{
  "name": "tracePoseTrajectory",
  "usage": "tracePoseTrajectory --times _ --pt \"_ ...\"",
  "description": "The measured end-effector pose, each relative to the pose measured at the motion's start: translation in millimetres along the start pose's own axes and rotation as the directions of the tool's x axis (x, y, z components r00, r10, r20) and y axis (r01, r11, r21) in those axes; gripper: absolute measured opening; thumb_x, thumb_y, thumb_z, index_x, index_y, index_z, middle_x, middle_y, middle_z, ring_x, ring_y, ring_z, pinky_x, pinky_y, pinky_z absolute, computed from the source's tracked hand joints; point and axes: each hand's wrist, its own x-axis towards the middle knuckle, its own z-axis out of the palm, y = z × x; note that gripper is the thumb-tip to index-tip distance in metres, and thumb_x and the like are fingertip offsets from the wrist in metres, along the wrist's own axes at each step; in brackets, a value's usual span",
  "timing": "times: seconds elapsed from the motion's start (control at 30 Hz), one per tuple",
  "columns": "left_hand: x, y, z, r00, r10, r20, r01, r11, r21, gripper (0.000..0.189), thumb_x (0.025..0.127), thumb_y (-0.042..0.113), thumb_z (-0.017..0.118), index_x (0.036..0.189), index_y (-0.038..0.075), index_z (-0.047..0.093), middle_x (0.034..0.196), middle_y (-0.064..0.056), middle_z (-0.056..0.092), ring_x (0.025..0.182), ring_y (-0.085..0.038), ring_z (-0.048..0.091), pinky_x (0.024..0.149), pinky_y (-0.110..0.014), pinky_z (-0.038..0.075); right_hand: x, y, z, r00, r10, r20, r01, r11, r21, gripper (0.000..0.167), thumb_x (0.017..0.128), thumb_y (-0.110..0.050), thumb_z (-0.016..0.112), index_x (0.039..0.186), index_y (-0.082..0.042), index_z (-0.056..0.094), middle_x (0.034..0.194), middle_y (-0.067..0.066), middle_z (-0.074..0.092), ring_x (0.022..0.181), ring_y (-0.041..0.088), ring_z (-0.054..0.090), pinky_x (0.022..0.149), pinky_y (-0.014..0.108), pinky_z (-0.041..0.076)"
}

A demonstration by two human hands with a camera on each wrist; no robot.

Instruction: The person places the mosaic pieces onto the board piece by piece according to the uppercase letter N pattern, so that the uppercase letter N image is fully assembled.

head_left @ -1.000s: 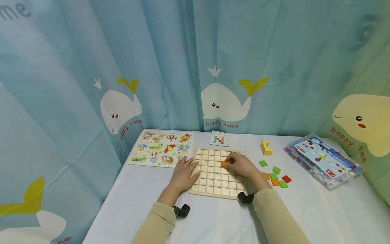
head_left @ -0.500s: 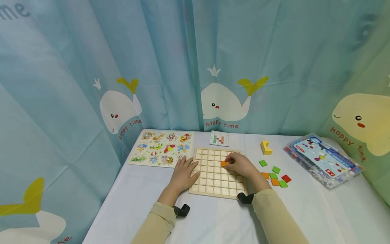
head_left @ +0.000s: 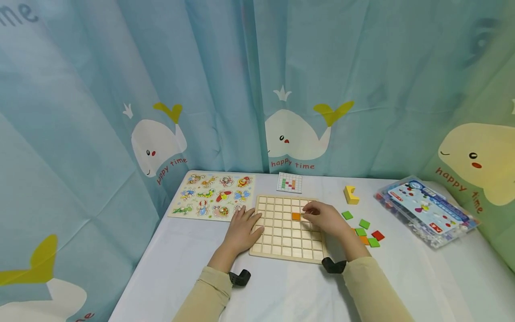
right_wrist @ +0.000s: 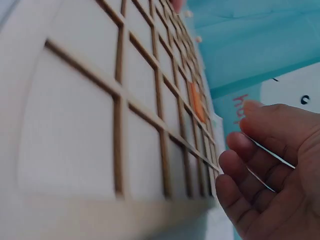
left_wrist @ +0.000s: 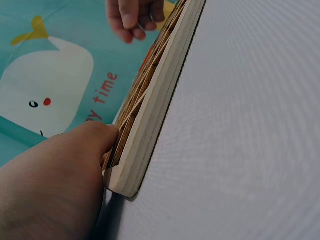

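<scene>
There's the orange square tile (head_left: 296, 216), lying flat in a compartment of the wooden grid board (head_left: 277, 240)! The right hand (head_left: 327, 220) hovers just beside it, fingers loosely curved, while the left hand (head_left: 241, 229) rests on the board's left edge, fingers spread.

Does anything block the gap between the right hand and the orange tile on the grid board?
Nothing visible does: the right hand is just right of the orange tile, above the wooden grid board.
</scene>
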Motion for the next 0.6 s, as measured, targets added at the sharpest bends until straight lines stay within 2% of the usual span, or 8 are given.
tracePoseTrajectory --times 0.23,0.37,0.6 --pt "0.0 -0.5 0.8 1.000 -0.002 0.006 0.002 1.000 0.003 0.055 0.101 0.052 0.043 0.149 0.025 0.046 0.159 -0.003 0.038 0.154 -0.032 0.014 0.127 -0.049 0.006 -18.8 7.5 -26.7 0.998 0.021 -0.053 -0.025 0.997 -0.070 0.027 0.096 -0.029 0.064 0.118 -0.013 0.067 0.105 0.006 0.067 0.097 0.023 0.059 0.073 0.031 0.049" --pt "0.0 -1.1 1.4 1.000 0.000 -0.003 0.000 1.000 0.010 0.054 0.101 0.051 0.044 0.149 0.024 0.046 0.158 -0.003 0.038 0.154 -0.032 0.014 0.127 -0.049 0.006 -29.7 17.7 -39.8 0.998 0.037 -0.049 -0.040 0.997 -0.068 0.030 0.097 -0.031 0.063 0.121 -0.013 0.065 0.108 0.007 0.067 0.096 0.023 0.059 0.073 0.030 0.050" --pt "0.5 -0.5 2.0 1.000 -0.007 0.005 0.007 1.000 0.007 0.055 0.101 0.052 0.043 0.150 0.025 0.045 0.159 -0.003 0.037 0.154 -0.031 0.013 0.127 -0.048 0.004 -48.4 36.3 -57.1 0.993 0.112 -0.039 -0.115 0.990 -0.083 0.038 0.096 -0.038 0.064 0.124 -0.012 0.064 0.109 0.008 0.068 0.089 0.020 0.059 0.072 0.029 0.049"
